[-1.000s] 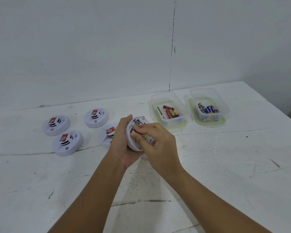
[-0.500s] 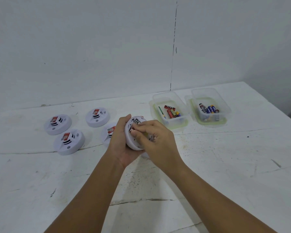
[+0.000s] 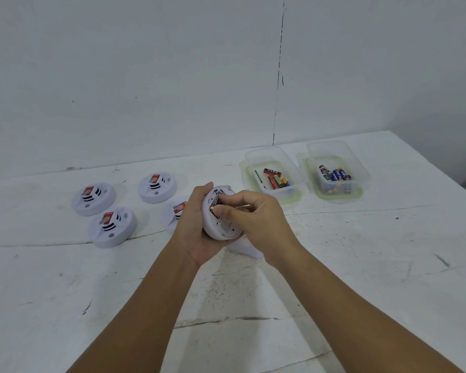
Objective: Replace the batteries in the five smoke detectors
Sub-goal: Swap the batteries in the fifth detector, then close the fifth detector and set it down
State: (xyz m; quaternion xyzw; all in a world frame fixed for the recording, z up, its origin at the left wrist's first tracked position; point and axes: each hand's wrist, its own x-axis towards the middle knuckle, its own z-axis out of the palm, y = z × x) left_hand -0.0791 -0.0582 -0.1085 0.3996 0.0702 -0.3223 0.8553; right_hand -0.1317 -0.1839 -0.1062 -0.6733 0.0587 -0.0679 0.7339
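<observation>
Hands are working at the back of one smoke detector (image 3: 221,224), which the left hand (image 3: 197,224) is cradling on edge above the white counter (image 3: 361,265), its fingers wrapped round the rim. Compared with a second ago, the right hand (image 3: 256,222) is reaching deeper into the open battery bay, thumb and fingertips now pinching at a dark-labelled battery (image 3: 216,201) seated there; whether it is going in or coming out cannot be told. Either way, this unit's swap looks to be under way, not finished. Four other detectors (image 3: 111,227) are lying face up on the counter to the left, one partly hidden behind the left hand. Two clear tubs (image 3: 296,195) holding loose batteries are sitting beyond the hands, to the right.
</observation>
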